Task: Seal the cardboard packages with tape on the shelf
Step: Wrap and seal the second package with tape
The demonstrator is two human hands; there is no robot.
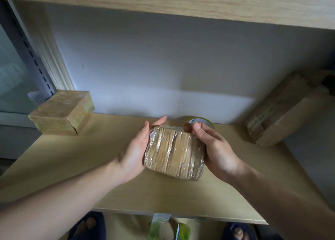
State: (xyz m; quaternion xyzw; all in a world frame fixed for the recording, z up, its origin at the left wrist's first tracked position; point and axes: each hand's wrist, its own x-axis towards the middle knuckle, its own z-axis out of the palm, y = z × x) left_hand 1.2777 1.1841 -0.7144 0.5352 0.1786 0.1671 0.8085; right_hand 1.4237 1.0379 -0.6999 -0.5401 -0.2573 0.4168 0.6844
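A small cardboard package wrapped in clear tape is held above the wooden shelf, between both hands. My left hand lies flat against its left side, fingers straight and thumb up. My right hand grips the right side, with thumb and fingers curled over the far right corner. A roll of tape with a yellow-green rim sits on the shelf just behind the package, partly hidden by my right fingers.
A taped cardboard box stands at the shelf's back left by the window frame. A larger taped box lies at the right. An upper shelf board hangs overhead. Below the shelf edge are slippered feet and a green packet.
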